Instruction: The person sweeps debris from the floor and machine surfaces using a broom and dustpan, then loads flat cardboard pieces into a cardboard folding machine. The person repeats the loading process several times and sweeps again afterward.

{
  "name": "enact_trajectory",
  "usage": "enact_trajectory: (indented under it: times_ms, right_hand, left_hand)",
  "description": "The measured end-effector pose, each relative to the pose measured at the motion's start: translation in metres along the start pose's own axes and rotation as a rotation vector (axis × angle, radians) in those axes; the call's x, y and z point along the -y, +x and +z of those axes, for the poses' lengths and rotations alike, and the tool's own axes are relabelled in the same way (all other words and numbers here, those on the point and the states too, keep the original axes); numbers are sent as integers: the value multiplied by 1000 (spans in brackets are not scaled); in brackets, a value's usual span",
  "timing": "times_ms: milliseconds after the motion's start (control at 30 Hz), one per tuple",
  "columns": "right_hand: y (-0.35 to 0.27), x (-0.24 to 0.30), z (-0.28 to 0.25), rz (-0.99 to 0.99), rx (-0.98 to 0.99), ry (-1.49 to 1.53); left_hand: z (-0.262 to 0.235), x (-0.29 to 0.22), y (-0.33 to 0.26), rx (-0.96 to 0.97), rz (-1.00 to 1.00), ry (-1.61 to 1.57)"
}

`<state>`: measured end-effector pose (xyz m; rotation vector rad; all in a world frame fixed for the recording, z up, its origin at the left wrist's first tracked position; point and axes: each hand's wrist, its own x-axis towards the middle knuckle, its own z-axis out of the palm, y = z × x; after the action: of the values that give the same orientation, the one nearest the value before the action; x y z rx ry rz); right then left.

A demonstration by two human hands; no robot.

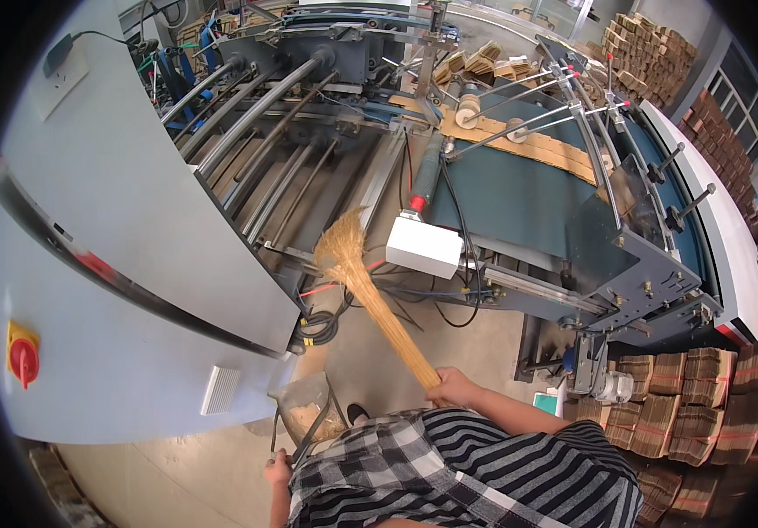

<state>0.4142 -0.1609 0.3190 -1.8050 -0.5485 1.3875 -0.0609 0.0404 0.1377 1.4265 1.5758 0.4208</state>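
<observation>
My right hand (pixel 454 387) is closed around the lower end of a straw broom (pixel 389 324). Its bristles (pixel 342 246) fan out ahead, close to the machine's frame and left of a white box. Low on the left, my left hand (pixel 279 466) is closed on the dark bar handle of a dustpan (pixel 302 390). Pale scraps (pixel 310 417) lie inside the pan, beside my shoe (pixel 358 412). Part of the pan is behind its own handle bars.
Metal rollers (pixel 260 113) and a green conveyor belt (pixel 502 198) carrying cardboard strips (pixel 528 151) lie ahead. Cables (pixel 317 330) hang below the white box (pixel 424 246). A grey cabinet with a red rotary switch (pixel 23 359) stands left; bundled cardboard (pixel 660 409) is stacked right.
</observation>
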Motion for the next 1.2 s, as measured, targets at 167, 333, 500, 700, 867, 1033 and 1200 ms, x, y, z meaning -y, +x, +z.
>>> enact_trajectory:
  times_ms: [167, 333, 500, 700, 867, 1033, 1200]
  right_hand:
    - [61, 64, 9, -58, -115, 224]
    - [146, 117, -15, -97, -205, 210]
    - [252, 168, -81, -42, -336, 210]
    - [384, 189, -157, -80, -483, 201]
    - [463, 208, -189, -75, -507, 170]
    - [527, 176, -213, -95, -590, 3]
    - [503, 189, -167, -47, -666, -69]
  left_hand:
    - [11, -63, 7, -16, -368, 40]
    - [17, -18, 18, -79, -389, 275]
    - [27, -54, 7, -113, -599, 324]
    - [74, -101, 22, -87, -767, 258]
    - [89, -148, 39, -56, -771, 225]
    - [82, -154, 41, -18, -779, 197]
    - [80, -147, 32, -4, -808, 164]
